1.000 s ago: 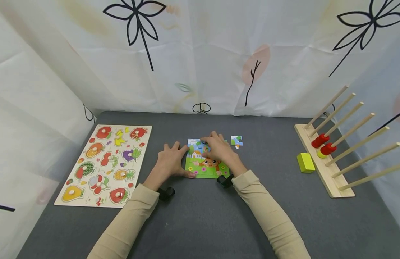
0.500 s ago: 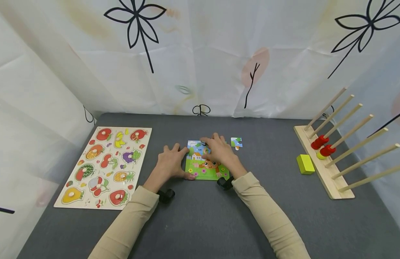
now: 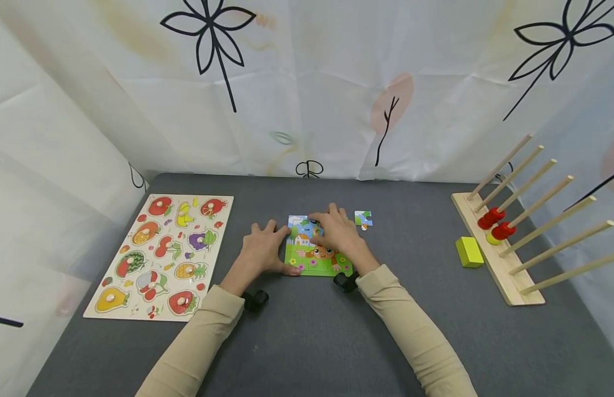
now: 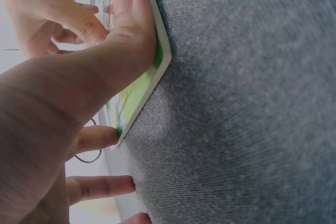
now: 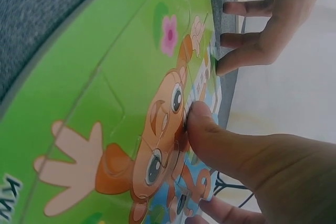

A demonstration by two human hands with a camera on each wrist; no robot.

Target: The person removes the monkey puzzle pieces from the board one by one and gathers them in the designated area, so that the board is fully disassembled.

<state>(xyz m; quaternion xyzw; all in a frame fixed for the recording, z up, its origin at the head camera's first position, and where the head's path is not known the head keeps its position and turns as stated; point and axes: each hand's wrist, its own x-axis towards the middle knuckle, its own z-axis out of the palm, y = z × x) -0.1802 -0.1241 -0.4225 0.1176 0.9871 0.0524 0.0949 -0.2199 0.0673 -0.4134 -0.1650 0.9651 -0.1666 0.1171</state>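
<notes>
A jigsaw puzzle (image 3: 307,266) with a monkey on green grass lies flat on the grey table. My left hand (image 3: 259,248) steadies its left side: the thumb rests on the near corner, one fingertip touches the edge farther up, and the other fingers spread over the table. Over the puzzle's upper part, my right hand (image 3: 338,234) has thumb and fingertips at opposite sides of a puzzle piece (image 5: 195,174) and pinches it. The hand hides much of that area. A loose puzzle piece (image 3: 363,218) lies just beyond the puzzle's upper right corner.
A fruit peg board (image 3: 158,256) lies at the left. On the right stands a wooden rack (image 3: 500,253) with upright pegs, holding red beads (image 3: 491,218) and a yellow one. A yellow-green block (image 3: 469,251) sits beside it. Patterned white cloth hangs behind the table.
The head view has shifted very slightly. Both hands, the puzzle and the loose piece stay in the same places.
</notes>
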